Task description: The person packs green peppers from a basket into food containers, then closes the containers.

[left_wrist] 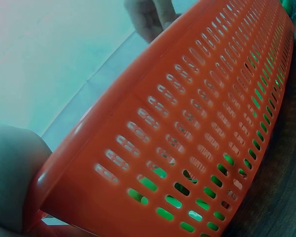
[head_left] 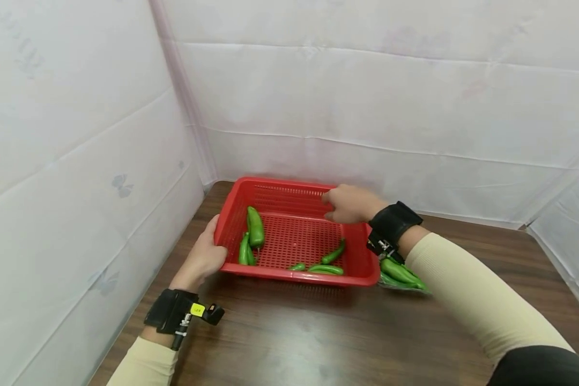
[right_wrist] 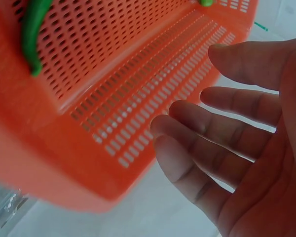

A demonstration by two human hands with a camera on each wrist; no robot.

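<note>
A red perforated basket (head_left: 294, 276) sits on a dark wooden table (head_left: 318, 338) and holds several green peppers, the largest (head_left: 255, 228) by its left wall. My left hand (head_left: 205, 254) grips the basket's left wall, thumb near the rim; the left wrist view shows the palm (left_wrist: 10, 173) against the basket's outer wall (left_wrist: 187, 123). My right hand (head_left: 349, 203) hovers over the basket's far right corner. Its fingers (right_wrist: 227, 143) are spread and relaxed, just off the basket wall (right_wrist: 89, 98), holding nothing. A pepper (right_wrist: 34, 24) lies inside.
A clear bag of green peppers (head_left: 400, 273) lies on the table just right of the basket, under my right wrist. White sheeted walls (head_left: 77, 161) close in the left, back and right sides. Bare tabletop stretches in front of the basket.
</note>
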